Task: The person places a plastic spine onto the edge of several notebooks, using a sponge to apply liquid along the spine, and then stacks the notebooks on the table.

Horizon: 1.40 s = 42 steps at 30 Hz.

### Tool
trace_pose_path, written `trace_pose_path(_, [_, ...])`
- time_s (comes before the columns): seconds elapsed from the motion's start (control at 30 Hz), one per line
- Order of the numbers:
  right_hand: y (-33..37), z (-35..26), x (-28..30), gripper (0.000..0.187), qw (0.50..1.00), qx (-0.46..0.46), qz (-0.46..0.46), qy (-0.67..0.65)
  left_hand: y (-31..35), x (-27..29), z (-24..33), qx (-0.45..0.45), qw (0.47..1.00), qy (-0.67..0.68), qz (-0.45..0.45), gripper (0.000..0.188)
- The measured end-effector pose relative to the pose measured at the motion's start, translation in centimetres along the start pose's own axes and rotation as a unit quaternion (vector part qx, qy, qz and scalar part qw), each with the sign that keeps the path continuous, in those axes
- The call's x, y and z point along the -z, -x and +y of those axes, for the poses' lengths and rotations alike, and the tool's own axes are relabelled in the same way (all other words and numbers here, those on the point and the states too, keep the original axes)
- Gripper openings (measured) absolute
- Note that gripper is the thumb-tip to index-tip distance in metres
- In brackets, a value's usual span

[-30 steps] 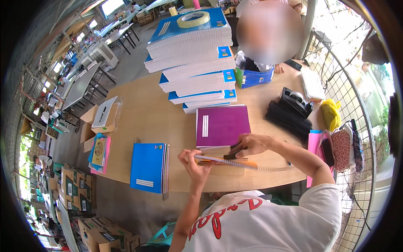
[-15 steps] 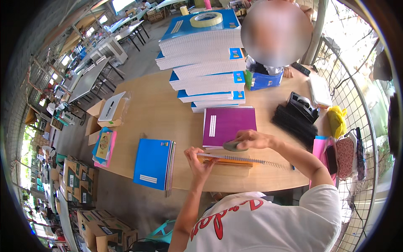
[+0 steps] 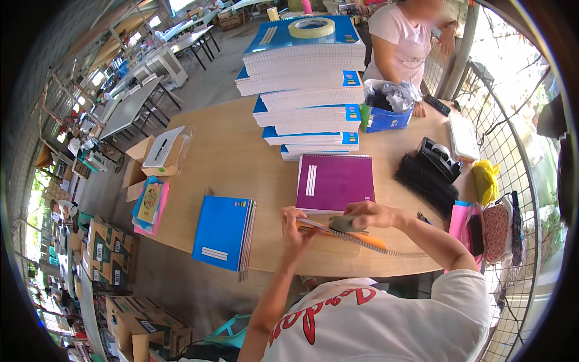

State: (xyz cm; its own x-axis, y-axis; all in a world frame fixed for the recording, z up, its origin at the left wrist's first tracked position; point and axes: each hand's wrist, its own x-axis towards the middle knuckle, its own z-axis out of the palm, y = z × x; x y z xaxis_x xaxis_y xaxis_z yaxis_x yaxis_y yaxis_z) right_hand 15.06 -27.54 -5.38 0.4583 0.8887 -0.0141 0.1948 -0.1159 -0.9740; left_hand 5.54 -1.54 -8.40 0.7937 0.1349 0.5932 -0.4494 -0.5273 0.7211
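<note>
My left hand (image 3: 295, 234) grips the left end of a spiral notebook (image 3: 369, 240), which stands on edge above the near side of the table and shows a strip of orange. A long wire coil (image 3: 401, 254) runs along its upper edge and sticks out past the right end. My right hand (image 3: 379, 215) is closed around a flat grey-green block (image 3: 348, 224) and holds it against or just beside the coiled edge; contact is unclear. Just beyond lies a purple spiral notebook (image 3: 338, 184) on white pages. Blue spiral notebooks (image 3: 223, 232) are stacked to the left.
A tall stack of blue notebooks (image 3: 307, 60) bears a tape roll (image 3: 311, 28). Black coils (image 3: 425, 184), a tape dispenser (image 3: 440, 158) and pliers (image 3: 424, 218) lie to the right. A person (image 3: 401, 45) stands behind a blue box (image 3: 386, 119). Wire mesh borders the right side.
The view has shifted slightly. The held notebook has tilted, its coil now sloping down to the right. The grey-green block is still in my right hand along the coiled edge.
</note>
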Motion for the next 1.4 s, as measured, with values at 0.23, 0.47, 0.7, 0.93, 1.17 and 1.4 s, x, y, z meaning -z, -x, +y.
trace_pose_path(0.23, [-1.4, -4.4, -0.7, 0.049, 0.967, 0.015, 0.005, 0.254, 0.0, 0.2, -0.6, 0.017, 1.0, 0.018, -0.01, 0.064])
trace_pose_path(0.47, [-2.1, -3.5, 0.7, 0.056, 0.968, -0.045, 0.046, 0.243, 0.1, 0.4, -0.8, 0.034, 0.998, 0.042, -0.016, 0.063])
trace_pose_path(0.7, [-3.8, -5.0, 0.8, 0.058, 0.962, -0.01, 0.007, 0.272, 0.3, 0.5, -1.7, 0.033, 0.998, 0.053, -0.019, 0.064])
trace_pose_path(0.93, [-3.5, -2.2, 0.4, 0.053, 0.952, -0.051, 0.018, 0.301, 0.3, 0.2, -1.8, 0.045, 0.996, 0.078, -0.01, 0.07])
trace_pose_path(1.17, [-3.9, -2.4, -0.2, 0.054, 0.968, -0.048, 0.036, 0.245, 0.4, 0.6, -1.7, 0.09, 0.991, 0.095, -0.023, 0.073])
trace_pose_path(1.4, [-5.3, -1.7, -0.2, 0.05, 0.998, 0.001, 0.043, 0.037, 0.8, 0.7, -2.3, 0.102, 0.991, 0.069, -0.043, 0.073])
